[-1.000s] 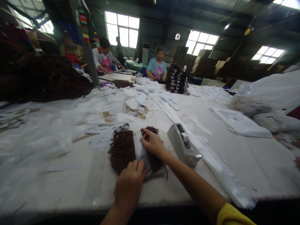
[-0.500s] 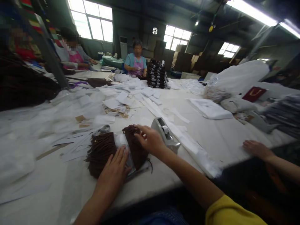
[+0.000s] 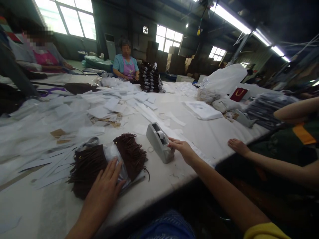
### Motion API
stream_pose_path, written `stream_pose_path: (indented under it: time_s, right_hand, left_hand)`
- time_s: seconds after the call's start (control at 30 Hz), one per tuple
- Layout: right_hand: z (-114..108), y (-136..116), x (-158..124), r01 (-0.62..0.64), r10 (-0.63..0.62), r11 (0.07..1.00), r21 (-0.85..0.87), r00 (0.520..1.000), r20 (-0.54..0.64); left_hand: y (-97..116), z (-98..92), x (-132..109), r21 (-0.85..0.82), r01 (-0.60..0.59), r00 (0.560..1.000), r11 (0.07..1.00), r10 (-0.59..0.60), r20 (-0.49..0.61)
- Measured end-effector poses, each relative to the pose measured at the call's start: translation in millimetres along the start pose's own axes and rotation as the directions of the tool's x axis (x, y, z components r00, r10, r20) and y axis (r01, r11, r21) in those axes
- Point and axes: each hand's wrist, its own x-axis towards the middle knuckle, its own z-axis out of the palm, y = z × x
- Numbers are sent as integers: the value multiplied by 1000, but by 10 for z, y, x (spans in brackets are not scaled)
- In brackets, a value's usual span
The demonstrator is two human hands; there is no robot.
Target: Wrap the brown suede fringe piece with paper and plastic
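Note:
A dark brown fringed bundle (image 3: 130, 151) lies on the table, with a whitish, see-through band round its middle and small gold-coloured fittings. My left hand (image 3: 107, 179) rests flat on the band and the near side, fingers stretched out. To the right of the bundle stands a grey tape dispenser (image 3: 155, 142). The fingertips of my right hand (image 3: 183, 149) are drawn together at the dispenser's near right end. What they pinch there is too small to make out. A grey ring-shaped roll (image 3: 91, 142) lies just behind the bundle.
Loose white sheets (image 3: 74, 109) cover the table's left side. A stack of brown bundles (image 3: 149, 78) stands at the back, near a seated person (image 3: 126, 64). Beside me on the right, another person's hand (image 3: 238, 146) rests at the table edge (image 3: 221, 159). White folded material (image 3: 203, 110) lies beyond.
My right hand has left the brown bundle and moved right to the tape dispenser. My left hand stays on the bundle. The view has turned to the right.

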Motion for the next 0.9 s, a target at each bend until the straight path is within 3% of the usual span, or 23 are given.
stream_pose_path:
  time_s: [0.1, 0.23, 0.33, 0.43, 0.57, 0.67, 0.73, 0.8, 0.83, 0.9]
  right_hand:
    - [48, -136, -137, 52, -44, 993, 103, 996, -80]
    - [25, -228, -448, 95, -80, 992, 81, 982, -172]
    - [-9, -80, -620, -54, 70, 994, 96, 983, -170]
    - [-29, 201, -623, -162, 177, 977, 141, 979, -103]
    - [-66, 486, -501, -101, 99, 995, -7, 988, -115]
    - [-180, 494, -526, -34, 10, 987, -156, 988, -151]
    - [-296, 383, -609, 129, -187, 892, -432, 978, -95]
    - [-403, 179, -689, 334, -369, 627, -704, 923, 109]
    - [-438, 48, -710, 423, -400, 483, -767, 886, 237]
    - [-447, -247, -698, 557, -377, 312, -769, 816, 438]
  left_hand:
    - [2, -14, -3, -16, 6, 1000, 1000, -6, -1]
    - [7, -39, -5, -29, -11, 999, 1000, 10, -33]
    - [4, -41, -9, -33, -19, 999, 999, 18, -41]
    - [-4, -39, -12, -21, -34, 999, 999, 33, -31]
    - [-12, -41, -10, -20, -47, 999, 999, 47, -27]
    - [-13, -36, -6, -33, -38, 999, 999, 37, -26]
    - [-14, -35, -3, -45, -35, 999, 998, 34, -29]
    - [-12, -41, 2, -57, -36, 999, 998, 34, -32]
    - [-10, -46, 5, -62, -37, 999, 997, 34, -35]
    - [-3, -58, 10, -68, -38, 999, 997, 35, -39]
